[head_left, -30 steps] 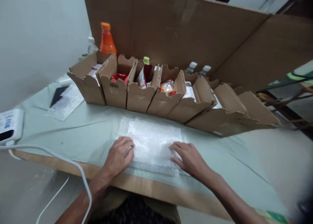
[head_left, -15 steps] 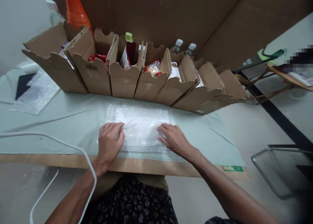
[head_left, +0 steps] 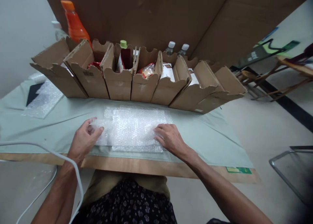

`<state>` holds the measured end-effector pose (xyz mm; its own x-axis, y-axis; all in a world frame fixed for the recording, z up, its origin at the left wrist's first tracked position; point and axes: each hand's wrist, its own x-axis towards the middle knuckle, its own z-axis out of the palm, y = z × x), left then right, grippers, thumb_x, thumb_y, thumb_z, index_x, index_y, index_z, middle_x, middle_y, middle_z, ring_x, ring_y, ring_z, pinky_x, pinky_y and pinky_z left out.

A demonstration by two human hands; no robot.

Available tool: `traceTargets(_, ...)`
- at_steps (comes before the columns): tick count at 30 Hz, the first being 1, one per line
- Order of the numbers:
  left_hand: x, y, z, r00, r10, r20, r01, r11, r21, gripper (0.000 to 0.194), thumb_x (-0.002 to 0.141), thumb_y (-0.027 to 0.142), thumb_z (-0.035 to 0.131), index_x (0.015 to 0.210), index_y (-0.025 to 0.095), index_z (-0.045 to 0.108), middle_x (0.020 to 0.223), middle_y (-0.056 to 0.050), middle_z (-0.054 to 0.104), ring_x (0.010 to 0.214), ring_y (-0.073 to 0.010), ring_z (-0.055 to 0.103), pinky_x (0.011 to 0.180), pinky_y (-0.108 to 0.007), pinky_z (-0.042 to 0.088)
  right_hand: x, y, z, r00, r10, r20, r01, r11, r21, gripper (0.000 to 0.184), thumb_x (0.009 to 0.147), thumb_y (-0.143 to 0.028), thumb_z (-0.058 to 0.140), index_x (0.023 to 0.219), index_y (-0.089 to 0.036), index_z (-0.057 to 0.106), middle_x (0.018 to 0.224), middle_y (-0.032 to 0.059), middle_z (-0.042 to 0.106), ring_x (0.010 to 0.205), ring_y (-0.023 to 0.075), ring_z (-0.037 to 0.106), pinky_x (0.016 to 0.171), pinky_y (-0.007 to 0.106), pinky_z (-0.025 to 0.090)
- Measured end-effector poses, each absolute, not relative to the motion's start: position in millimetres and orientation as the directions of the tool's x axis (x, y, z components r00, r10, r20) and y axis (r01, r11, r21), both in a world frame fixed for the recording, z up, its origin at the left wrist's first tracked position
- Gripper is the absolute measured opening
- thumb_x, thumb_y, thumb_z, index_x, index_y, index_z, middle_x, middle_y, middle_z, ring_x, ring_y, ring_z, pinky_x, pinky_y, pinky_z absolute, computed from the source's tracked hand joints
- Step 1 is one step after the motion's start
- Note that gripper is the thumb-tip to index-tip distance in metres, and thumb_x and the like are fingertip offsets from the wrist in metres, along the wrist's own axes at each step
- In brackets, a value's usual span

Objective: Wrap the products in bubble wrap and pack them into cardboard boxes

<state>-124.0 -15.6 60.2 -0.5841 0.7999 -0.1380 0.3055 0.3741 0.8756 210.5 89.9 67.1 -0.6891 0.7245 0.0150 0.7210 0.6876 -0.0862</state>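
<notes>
Across the cloth-covered table, cardboard boxes stand in a row at twelve o'clock from the flat bubble wrap. At the wrap's nine o'clock, the left hand pinches a raised edge between thumb and fingers; at three, the right hand touches it, fingers curled, though whether they grip I cannot tell.

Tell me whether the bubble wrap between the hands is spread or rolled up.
Mostly spread: the bubble wrap lies flat on the cloth, with some lifted at the left grip.
</notes>
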Motion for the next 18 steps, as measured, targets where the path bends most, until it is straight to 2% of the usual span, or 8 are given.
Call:
traceTargets(3, -119, -19, 74, -0.574, 0.810, -0.119, 0.295, 0.339, 0.893, 0.063, 0.071, 0.045, 0.073, 0.128, 0.020, 0.065, 0.080, 0.000, 0.071, 0.068, -0.0173, 0.066, 0.059, -0.025, 0.050, 217, 85, 68, -0.692, 0.701, 0.174, 0.691, 0.712, -0.122, 0.008, 0.096, -0.020, 0.066, 0.095, -0.021, 0.074, 0.107, 0.0059, 0.077, 0.096, 0.0240, 0.067, 0.092, 0.041, 0.040)
traceTargets(7, -118, -16, 92, -0.547, 0.831, -0.101, 0.215, 0.256, 0.943, 0.067, 0.072, 0.045, 0.074, 0.133, 0.022, 0.061, 0.090, -0.004, 0.077, 0.072, -0.0187, 0.071, 0.064, -0.027, 0.054, 229, 77, 88, -0.661, 0.665, 0.348, 0.692, 0.719, -0.059, 0.016, 0.100, -0.020, 0.057, 0.098, -0.021, 0.073, 0.111, 0.0071, 0.076, 0.095, 0.0232, 0.066, 0.095, 0.043, 0.040)
traceTargets(9, -118, -8, 91, -0.498, 0.862, -0.097, 0.279, 0.265, 0.923, 0.072, 0.073, 0.047, 0.072, 0.139, 0.021, 0.057, 0.090, -0.005, 0.076, 0.072, -0.0194, 0.070, 0.064, -0.030, 0.055, 234, 76, 96, -0.647, 0.681, 0.344, 0.722, 0.691, -0.010, 0.016, 0.099, -0.018, 0.058, 0.099, -0.021, 0.073, 0.112, 0.0079, 0.076, 0.095, 0.0243, 0.067, 0.093, 0.044, 0.042)
traceTargets(12, -118, 6, 80, -0.487, 0.872, -0.060, 0.510, 0.339, 0.791, 0.082, 0.074, 0.050, 0.071, 0.146, 0.016, 0.050, 0.103, -0.010, 0.074, 0.081, -0.0243, 0.070, 0.074, -0.039, 0.057, 240, 80, 93, -0.646, 0.735, 0.206, 0.759, 0.648, 0.066, 0.018, 0.093, -0.015, 0.062, 0.106, -0.021, 0.073, 0.115, 0.0099, 0.076, 0.098, 0.0278, 0.068, 0.089, 0.045, 0.045)
traceTargets(13, -118, 8, 76, -0.508, 0.861, 0.009, 0.596, 0.344, 0.725, 0.085, 0.075, 0.050, 0.072, 0.148, 0.015, 0.047, 0.111, -0.013, 0.072, 0.088, -0.0275, 0.070, 0.079, -0.043, 0.057, 241, 82, 89, -0.646, 0.750, 0.145, 0.763, 0.640, 0.090, 0.022, 0.091, -0.014, 0.063, 0.110, -0.020, 0.072, 0.116, 0.0110, 0.076, 0.099, 0.0291, 0.069, 0.089, 0.046, 0.046)
traceTargets(15, -115, 9, 70, -0.502, 0.832, 0.237, 0.749, 0.280, 0.600, 0.083, 0.080, 0.048, 0.072, 0.150, 0.014, 0.044, 0.127, -0.019, 0.066, 0.107, -0.0343, 0.066, 0.093, -0.052, 0.054, 246, 86, 82, -0.645, 0.761, 0.061, 0.762, 0.637, 0.112, 0.031, 0.088, -0.014, 0.064, 0.118, -0.019, 0.070, 0.120, 0.0134, 0.075, 0.101, 0.0311, 0.070, 0.088, 0.047, 0.048)
traceTargets(17, -108, 4, 70, -0.372, 0.808, 0.457, 0.867, 0.126, 0.482, 0.065, 0.090, 0.042, 0.065, 0.146, 0.015, 0.048, 0.135, -0.020, 0.062, 0.123, -0.0368, 0.059, 0.104, -0.057, 0.047, 252, 91, 82, -0.656, 0.751, 0.075, 0.755, 0.649, 0.092, 0.034, 0.088, -0.018, 0.062, 0.122, -0.018, 0.069, 0.124, 0.0149, 0.073, 0.104, 0.0320, 0.070, 0.088, 0.048, 0.050)
traceTargets(18, -101, 1, 71, -0.272, 0.809, 0.521, 0.905, 0.031, 0.425, 0.053, 0.094, 0.037, 0.061, 0.142, 0.017, 0.052, 0.137, -0.019, 0.061, 0.128, -0.0361, 0.055, 0.107, -0.057, 0.045, 254, 95, 86, -0.665, 0.738, 0.117, 0.746, 0.662, 0.069, 0.033, 0.090, -0.021, 0.061, 0.122, -0.019, 0.069, 0.125, 0.0149, 0.073, 0.105, 0.0321, 0.070, 0.088, 0.048, 0.050)
